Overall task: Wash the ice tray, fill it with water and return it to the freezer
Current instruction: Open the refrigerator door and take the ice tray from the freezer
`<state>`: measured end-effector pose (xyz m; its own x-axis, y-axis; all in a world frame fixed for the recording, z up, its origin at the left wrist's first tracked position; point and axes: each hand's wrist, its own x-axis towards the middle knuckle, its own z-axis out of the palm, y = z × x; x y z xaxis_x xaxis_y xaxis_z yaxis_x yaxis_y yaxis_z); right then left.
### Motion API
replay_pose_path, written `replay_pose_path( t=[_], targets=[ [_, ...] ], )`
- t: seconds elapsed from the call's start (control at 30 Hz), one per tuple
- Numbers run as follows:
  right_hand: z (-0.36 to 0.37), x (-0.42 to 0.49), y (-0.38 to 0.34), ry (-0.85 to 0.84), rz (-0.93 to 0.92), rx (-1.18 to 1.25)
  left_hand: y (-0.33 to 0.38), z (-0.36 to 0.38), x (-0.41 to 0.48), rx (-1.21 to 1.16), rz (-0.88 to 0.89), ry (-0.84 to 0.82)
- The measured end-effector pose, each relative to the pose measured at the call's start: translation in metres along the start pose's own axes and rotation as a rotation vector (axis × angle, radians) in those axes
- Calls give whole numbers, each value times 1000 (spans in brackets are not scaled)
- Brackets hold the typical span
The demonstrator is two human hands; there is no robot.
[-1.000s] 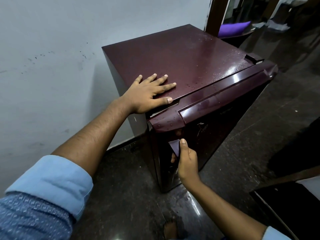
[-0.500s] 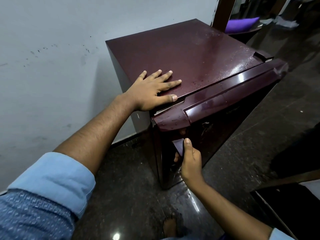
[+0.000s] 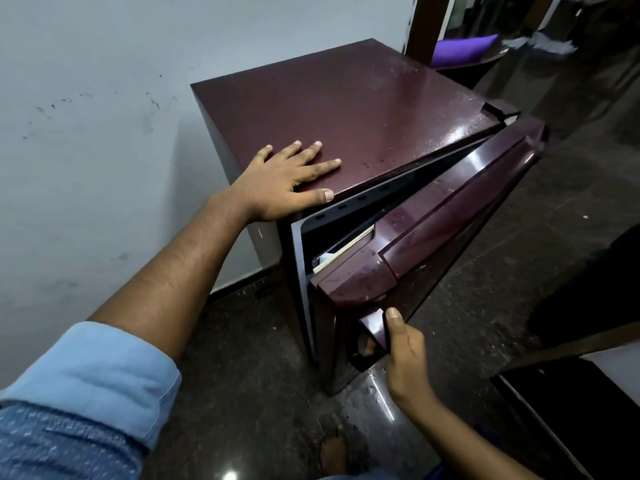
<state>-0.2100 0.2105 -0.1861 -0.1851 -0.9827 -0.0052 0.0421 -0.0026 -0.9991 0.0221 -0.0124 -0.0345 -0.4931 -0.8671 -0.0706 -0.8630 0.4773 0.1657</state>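
Head view. The left hand [image 3: 287, 181] lies flat, fingers straight and spread, on the front left corner of the small maroon metal refrigerator [image 3: 346, 109], thumb along the top's front edge. Below and to its right, the right hand [image 3: 405, 355] grips the dark maroon recessed door handle [image 3: 372, 327], thumb upright on the handle's face; its curled fingers pass behind the handle and are mostly hidden. The glossy maroon refrigerator door [image 3: 460, 209] stands ajar, its free edge towards the right hand. In the gap between the two hands only a dark interior and a pale strip [image 3: 343, 249] inside the door's edge show; the contents, any ice tray among them, cannot be made out. Left of the left hand stands a grey scuffed wall [image 3: 86, 133]; beneath both hands lies a dark speckled stone floor [image 3: 242, 341]. A bare foot [image 3: 334, 452] is blurred near the lower frame edge. A rolled light blue sleeve [image 3: 104, 372] is cut off at lower left.
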Motion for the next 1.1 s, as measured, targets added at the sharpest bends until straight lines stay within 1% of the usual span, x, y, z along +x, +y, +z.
replay_pose_path(
  t=[0.13, 0.3, 0.53, 0.63, 0.7, 0.73, 0.77, 0.87, 0.93, 1.0, 1.1],
  targets=[
    [-21, -7, -1, -37, 11, -16, 4, -1, 0, -6, -39, 1],
    [-59, -23, -5, -71, 71, 4, 5, 1, -3, 2, -48, -5],
    [-122, -45, -12, 0, 138, 60, 6, -2, -6, -6, -60, -20],
    [-150, -53, -21, 37, 140, 79, 9, -2, -9, -12, -109, -58],
    [-167, -57, -27, 33, 160, 94, 29, 0, -8, -18, -136, -51],
    [-172, -58, -32, 34, 173, 92, 46, 1, -7, -16, -102, -28],
    [-182, -60, -33, 46, 175, 82, 73, 2, -4, -5, -10, 5],
    [-200, -62, -40, 73, 208, 72, 154, 5, 4, 13, 356, 75],
    [-214, -66, -44, 138, 213, 57, 205, 13, 15, 34, 568, 84],
    [-224, -72, -49, 238, 198, 22, 241, 20, 26, 106, 713, 101],
    [-237, -83, -59, 352, 158, -53, 279, 26, 39, 163, 870, 108]
  ],
)
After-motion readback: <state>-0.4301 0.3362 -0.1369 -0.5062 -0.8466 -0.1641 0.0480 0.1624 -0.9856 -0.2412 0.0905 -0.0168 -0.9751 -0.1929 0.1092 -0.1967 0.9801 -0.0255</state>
